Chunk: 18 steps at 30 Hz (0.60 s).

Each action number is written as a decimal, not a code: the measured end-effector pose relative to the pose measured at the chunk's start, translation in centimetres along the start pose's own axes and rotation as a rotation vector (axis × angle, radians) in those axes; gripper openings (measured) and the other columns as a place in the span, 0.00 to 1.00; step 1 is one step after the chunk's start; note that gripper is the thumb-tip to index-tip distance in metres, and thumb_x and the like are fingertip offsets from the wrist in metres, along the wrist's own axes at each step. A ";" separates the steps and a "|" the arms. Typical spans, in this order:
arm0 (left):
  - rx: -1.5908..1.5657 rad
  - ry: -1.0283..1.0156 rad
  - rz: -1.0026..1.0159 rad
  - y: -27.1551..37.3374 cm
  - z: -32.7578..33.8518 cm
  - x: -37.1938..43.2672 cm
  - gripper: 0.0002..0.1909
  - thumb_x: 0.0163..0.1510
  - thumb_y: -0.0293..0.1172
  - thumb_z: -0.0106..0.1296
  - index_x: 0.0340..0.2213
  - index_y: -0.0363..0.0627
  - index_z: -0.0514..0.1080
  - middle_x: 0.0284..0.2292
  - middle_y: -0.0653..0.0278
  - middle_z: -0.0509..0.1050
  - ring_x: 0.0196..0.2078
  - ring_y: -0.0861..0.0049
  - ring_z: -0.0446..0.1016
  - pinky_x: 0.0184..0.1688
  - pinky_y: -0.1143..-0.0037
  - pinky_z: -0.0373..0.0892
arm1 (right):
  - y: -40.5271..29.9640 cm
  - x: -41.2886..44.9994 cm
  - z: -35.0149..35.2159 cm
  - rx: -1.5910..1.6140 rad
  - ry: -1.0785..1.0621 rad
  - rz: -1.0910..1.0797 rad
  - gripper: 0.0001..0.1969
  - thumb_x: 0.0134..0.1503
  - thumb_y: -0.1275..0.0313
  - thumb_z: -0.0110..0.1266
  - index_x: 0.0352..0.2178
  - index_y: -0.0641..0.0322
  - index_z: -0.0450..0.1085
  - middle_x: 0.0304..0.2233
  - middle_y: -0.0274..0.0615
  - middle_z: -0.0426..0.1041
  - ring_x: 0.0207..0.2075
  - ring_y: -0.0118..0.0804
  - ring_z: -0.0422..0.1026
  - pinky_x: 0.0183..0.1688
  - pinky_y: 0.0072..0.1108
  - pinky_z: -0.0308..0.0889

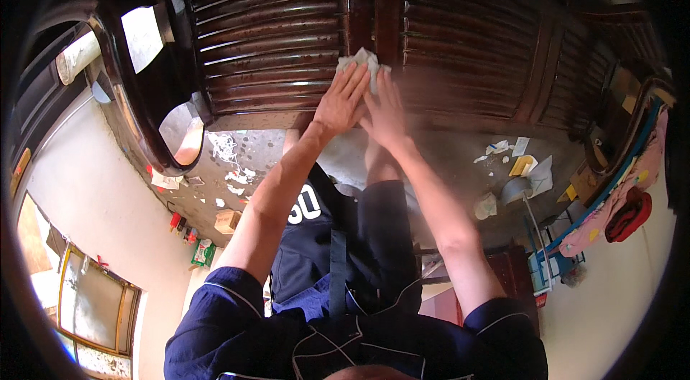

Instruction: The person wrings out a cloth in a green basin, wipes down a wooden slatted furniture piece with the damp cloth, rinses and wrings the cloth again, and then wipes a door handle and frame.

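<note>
A crumpled white cloth or paper wipe (360,58) lies against the dark slatted wood of a bench (269,59), over an upright board between two slatted panels. My left hand (340,104) presses flat on the wipe, fingers extended. Right beside it, my right hand (386,113) is blurred, its fingertips over the wipe's right edge. The blur and overlap hide whether those fingers grip it. Both wrists come close together in front of my knees.
A curved wooden armrest (124,110) stands at left. Tangled white string (222,147) and paper scraps litter the concrete floor (447,164). A small cardboard box (227,221) sits at lower left. At right are a long-handled dustpan (516,190) and pink patterned bedding (609,213).
</note>
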<state>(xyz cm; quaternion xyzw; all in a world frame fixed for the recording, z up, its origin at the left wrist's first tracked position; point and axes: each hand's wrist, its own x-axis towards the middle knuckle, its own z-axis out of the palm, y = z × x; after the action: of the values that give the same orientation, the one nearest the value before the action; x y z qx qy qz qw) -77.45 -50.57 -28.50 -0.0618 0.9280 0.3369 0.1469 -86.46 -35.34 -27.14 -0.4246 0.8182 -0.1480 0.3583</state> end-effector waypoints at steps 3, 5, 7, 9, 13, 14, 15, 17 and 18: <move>0.062 -0.026 -0.001 0.0 0.8 -4.2 0.41 0.56 0.40 0.51 0.64 0.35 0.49 0.67 0.50 0.48 0.70 0.54 0.43 0.70 0.60 0.44 | -1.9 -2.3 1.8 0.004 -0.059 -0.019 0.43 0.48 0.61 0.65 0.64 0.59 0.56 0.69 0.58 0.41 0.71 0.54 0.39 0.70 0.40 0.41; 0.153 -0.183 0.007 -0.7 1.0 -6.1 0.40 0.57 0.41 0.50 0.64 0.35 0.49 0.67 0.51 0.48 0.70 0.56 0.43 0.71 0.61 0.43 | -2.5 -3.0 2.9 -0.005 -0.037 -0.033 0.43 0.49 0.60 0.64 0.64 0.59 0.55 0.69 0.58 0.41 0.71 0.54 0.39 0.70 0.40 0.41; 0.187 -0.195 0.036 -1.7 0.7 -7.3 0.40 0.58 0.42 0.49 0.65 0.35 0.48 0.67 0.53 0.48 0.70 0.59 0.43 0.71 0.62 0.42 | -3.4 -2.9 3.5 -0.015 -0.086 -0.067 0.42 0.51 0.59 0.63 0.64 0.59 0.55 0.69 0.58 0.41 0.71 0.53 0.40 0.70 0.39 0.39; 0.193 -0.154 -0.022 -2.3 0.7 -8.5 0.38 0.58 0.41 0.47 0.65 0.38 0.49 0.68 0.58 0.46 0.71 0.64 0.43 0.71 0.64 0.42 | -4.6 -1.8 4.3 -0.027 -0.103 -0.083 0.42 0.51 0.59 0.63 0.64 0.59 0.55 0.69 0.59 0.40 0.71 0.54 0.39 0.70 0.40 0.39; 0.134 -0.113 -0.038 -4.4 0.2 -10.0 0.41 0.56 0.41 0.50 0.65 0.38 0.49 0.67 0.56 0.49 0.70 0.62 0.45 0.71 0.64 0.44 | -7.8 -1.1 5.2 -0.031 -0.084 -0.007 0.42 0.52 0.58 0.63 0.64 0.61 0.55 0.69 0.63 0.36 0.71 0.59 0.35 0.70 0.43 0.37; 0.120 -0.084 -0.018 -4.7 -0.1 -10.1 0.41 0.55 0.40 0.51 0.65 0.38 0.49 0.67 0.58 0.49 0.70 0.64 0.45 0.71 0.64 0.44 | -8.2 -1.0 5.5 -0.051 -0.126 0.039 0.43 0.52 0.59 0.64 0.65 0.60 0.53 0.68 0.65 0.34 0.70 0.62 0.33 0.70 0.44 0.36; 0.117 -0.074 -0.029 -4.8 -0.1 -10.2 0.41 0.55 0.40 0.51 0.65 0.38 0.49 0.67 0.58 0.49 0.70 0.64 0.45 0.71 0.64 0.44 | -8.4 -0.9 5.7 -0.059 -0.131 0.029 0.43 0.52 0.59 0.64 0.65 0.60 0.53 0.68 0.65 0.34 0.70 0.62 0.33 0.70 0.44 0.36; 0.129 -0.050 -0.023 -5.2 -0.4 -10.5 0.40 0.55 0.39 0.51 0.64 0.39 0.50 0.67 0.59 0.49 0.70 0.64 0.45 0.71 0.65 0.44 | -8.9 -0.8 6.1 -0.077 -0.139 0.023 0.45 0.52 0.58 0.63 0.66 0.60 0.50 0.69 0.66 0.33 0.70 0.62 0.32 0.70 0.44 0.35; 0.136 -0.065 -0.042 -5.5 -0.5 -10.9 0.40 0.55 0.39 0.51 0.64 0.40 0.50 0.67 0.59 0.49 0.70 0.64 0.45 0.71 0.65 0.44 | -9.6 -0.5 5.8 -0.110 -0.198 0.042 0.45 0.53 0.57 0.62 0.67 0.59 0.48 0.69 0.65 0.33 0.71 0.61 0.32 0.70 0.43 0.35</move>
<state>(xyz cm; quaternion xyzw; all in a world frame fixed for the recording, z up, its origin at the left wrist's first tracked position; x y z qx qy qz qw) -66.03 -54.88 -28.05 -0.0602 0.9420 0.2717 0.1876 -76.45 -40.31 -25.72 -0.4391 0.7944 -0.0527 0.4164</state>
